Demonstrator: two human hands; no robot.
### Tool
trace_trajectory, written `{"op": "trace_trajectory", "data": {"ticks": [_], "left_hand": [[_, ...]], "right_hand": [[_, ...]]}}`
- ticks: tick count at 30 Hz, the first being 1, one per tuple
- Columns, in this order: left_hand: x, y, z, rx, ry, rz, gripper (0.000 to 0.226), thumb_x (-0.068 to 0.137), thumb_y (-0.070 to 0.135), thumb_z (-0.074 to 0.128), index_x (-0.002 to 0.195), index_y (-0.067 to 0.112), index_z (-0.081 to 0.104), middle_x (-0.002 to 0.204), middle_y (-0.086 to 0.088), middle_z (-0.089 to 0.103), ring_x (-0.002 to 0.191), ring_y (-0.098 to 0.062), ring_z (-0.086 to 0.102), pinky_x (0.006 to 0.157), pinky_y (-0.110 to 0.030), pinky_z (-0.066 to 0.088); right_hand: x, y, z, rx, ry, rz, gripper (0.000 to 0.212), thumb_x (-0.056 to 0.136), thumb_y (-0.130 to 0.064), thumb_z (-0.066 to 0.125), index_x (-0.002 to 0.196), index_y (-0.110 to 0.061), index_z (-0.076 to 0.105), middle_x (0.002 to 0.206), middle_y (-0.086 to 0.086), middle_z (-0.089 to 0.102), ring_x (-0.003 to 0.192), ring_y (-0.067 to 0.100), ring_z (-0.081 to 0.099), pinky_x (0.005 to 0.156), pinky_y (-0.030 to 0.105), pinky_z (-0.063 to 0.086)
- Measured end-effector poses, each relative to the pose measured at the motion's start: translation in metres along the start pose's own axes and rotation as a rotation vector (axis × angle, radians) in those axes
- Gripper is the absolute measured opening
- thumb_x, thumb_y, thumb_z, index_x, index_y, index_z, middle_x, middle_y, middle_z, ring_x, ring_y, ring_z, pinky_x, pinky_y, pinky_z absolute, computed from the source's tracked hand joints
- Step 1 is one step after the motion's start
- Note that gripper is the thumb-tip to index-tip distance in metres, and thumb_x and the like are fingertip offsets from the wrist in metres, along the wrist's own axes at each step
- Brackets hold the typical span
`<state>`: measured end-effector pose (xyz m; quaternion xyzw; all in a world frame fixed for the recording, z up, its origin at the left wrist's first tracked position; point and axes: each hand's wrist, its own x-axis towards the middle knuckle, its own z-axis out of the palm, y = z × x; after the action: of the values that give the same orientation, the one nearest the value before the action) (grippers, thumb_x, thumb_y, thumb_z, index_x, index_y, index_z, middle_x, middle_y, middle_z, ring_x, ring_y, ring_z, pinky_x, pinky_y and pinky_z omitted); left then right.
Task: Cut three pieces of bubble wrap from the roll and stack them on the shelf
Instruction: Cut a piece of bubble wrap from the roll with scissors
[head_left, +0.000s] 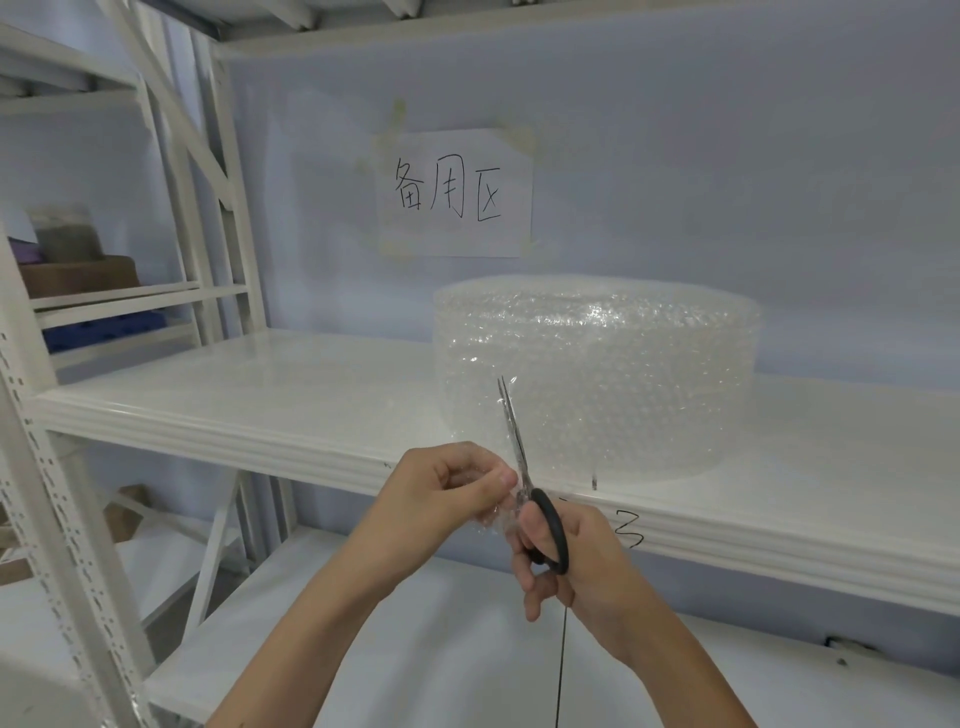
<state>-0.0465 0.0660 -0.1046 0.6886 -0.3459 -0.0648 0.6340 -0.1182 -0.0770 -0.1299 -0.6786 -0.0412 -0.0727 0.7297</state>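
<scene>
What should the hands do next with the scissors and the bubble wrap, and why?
Probably close the scissors and snip onward, up through the sheet. The right hand holds their black handles, the blades point up along the loose bubble wrap that the left hand pinches taut beside the roll, and no cut pieces lie on the shelf yet.

1. The big bubble wrap roll (597, 379) sat on the right part of the shelf (234, 400) and blocked the way there.
2. The shelf's left part lay bare, with room for a hand.
3. A post (234, 208) stood at the far left.
</scene>
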Motion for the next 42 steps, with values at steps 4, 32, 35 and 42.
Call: {"op": "trace_trajectory", "data": {"ticks": [4,32,35,42], "left_hand": [[0.004,0.006,-0.006,0.005,0.026,-0.024,0.013,0.087,0.023,0.07,0.086,0.011,0.074,0.079,-0.004,0.075,0.072,-0.011,0.065,0.072,-0.023,0.055],[0.008,0.007,0.004,-0.012,0.162,0.107,0.012,0.088,0.009,0.067,0.082,0.0,0.071,0.06,0.001,0.064,0.058,-0.01,0.056,0.062,-0.018,0.05],[0.008,0.006,0.003,0.001,0.151,0.106,0.011,0.087,0.007,0.067,0.078,0.002,0.07,0.059,0.002,0.062,0.057,-0.01,0.054,0.061,-0.018,0.048],[0.007,0.004,0.004,0.033,0.101,0.111,0.012,0.087,0.009,0.067,0.08,0.0,0.071,0.062,0.003,0.065,0.058,-0.008,0.056,0.061,-0.017,0.048]], "right_hand": [[-0.003,-0.003,0.002,0.012,0.0,0.014,0.031,0.081,-0.03,0.066,0.054,-0.017,0.062,0.065,0.009,0.044,0.044,0.013,0.046,0.037,0.026,0.048],[0.004,-0.017,0.003,-0.075,-0.033,-0.066,0.033,0.075,-0.051,0.066,0.067,-0.02,0.073,0.074,0.012,0.044,0.054,0.016,0.05,0.035,0.024,0.045],[0.005,-0.02,0.0,-0.077,0.004,-0.048,0.04,0.073,-0.053,0.069,0.067,-0.013,0.07,0.056,0.001,0.046,0.046,0.011,0.046,0.033,0.023,0.044],[0.008,-0.022,-0.002,-0.09,-0.024,-0.086,0.049,0.07,-0.058,0.07,0.079,-0.011,0.075,0.071,0.008,0.062,0.053,0.015,0.048,0.035,0.025,0.046]]}}
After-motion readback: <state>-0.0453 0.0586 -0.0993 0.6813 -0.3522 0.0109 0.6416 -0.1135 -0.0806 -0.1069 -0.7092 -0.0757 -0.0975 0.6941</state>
